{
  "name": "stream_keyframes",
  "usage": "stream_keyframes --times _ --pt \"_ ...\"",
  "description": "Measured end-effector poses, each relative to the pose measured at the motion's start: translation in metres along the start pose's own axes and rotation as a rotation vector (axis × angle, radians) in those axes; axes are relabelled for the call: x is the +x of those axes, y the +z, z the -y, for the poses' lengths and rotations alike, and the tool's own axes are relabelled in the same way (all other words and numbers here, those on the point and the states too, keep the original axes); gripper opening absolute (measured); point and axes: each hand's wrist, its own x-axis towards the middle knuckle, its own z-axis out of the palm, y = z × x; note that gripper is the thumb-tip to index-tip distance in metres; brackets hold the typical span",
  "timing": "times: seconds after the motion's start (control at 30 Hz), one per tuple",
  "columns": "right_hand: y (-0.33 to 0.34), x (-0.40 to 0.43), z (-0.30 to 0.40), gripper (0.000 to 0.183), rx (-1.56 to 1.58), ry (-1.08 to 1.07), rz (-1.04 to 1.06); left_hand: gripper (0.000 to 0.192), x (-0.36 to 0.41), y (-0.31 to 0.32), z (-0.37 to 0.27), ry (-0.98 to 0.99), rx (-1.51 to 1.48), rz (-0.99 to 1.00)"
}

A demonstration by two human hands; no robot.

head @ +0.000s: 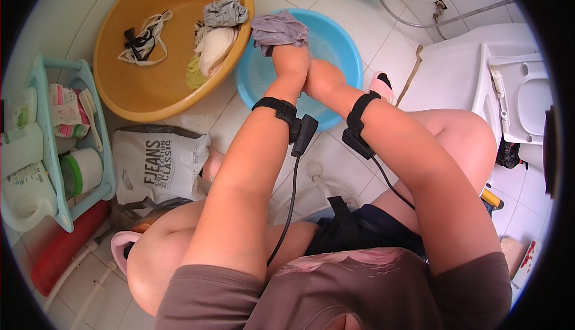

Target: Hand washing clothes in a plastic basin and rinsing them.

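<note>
A wet mauve-grey cloth (280, 31) is bunched over the far end of my left hand (291, 58), which grips it above the left side of a light blue plastic basin (357, 71). The cloth hides the left fingers. Close against the left wrist is my right hand (325, 77), over the middle of the basin, its fingers out of sight behind the left hand. Cloudy water (325, 44) shows in the basin. Each forearm wears a black strap with a cabled device.
At left stands a large orange-brown basin (175, 105) holding clothes (218, 49) and tangled straps (146, 40). Nearer are a printed plastic bag (161, 163) and a turquoise rack (67, 150) of bottles. A shower hose (404, 22) and white plastic fixture (462, 73) are right.
</note>
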Motion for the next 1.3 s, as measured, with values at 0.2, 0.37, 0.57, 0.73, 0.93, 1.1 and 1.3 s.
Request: stream_keyframes --times 0.2,0.37,0.57,0.73,0.93,1.1,1.3 --pt "-0.013 -0.008 0.019 0.033 0.108 0.052 0.239 0.036 0.003 -0.014 0.015 0.008 -0.070 0.045" --pt "0.003 -0.006 -0.058 0.050 1.067 -0.333 0.448 0.041 -0.002 -0.030 -0.006 -0.330 -0.675 0.487" --pt "-0.014 -0.001 -0.043 0.085 1.750 0.056 0.588 0.070 -0.041 -0.021 -0.012 -0.170 -0.449 0.389" --pt "0.001 -0.015 -0.044 0.092 1.764 0.136 0.500 0.105 -0.047 -0.022 -0.029 -0.146 0.506 0.428" --pt "-0.004 -0.015 -0.060 0.057 1.616 0.240 0.532 0.101 -0.006 -0.037 0.007 -0.248 0.001 0.739" --pt "-0.030 -0.043 -0.023 0.048 1.581 0.259 0.417 0.082 -0.005 -0.066 0.023 -0.604 -0.529 0.571" --pt "-0.048 -0.055 -0.019 0.047 1.679 0.329 0.569 0.061 -0.004 -0.078 0.016 -0.295 -1.128 0.901"
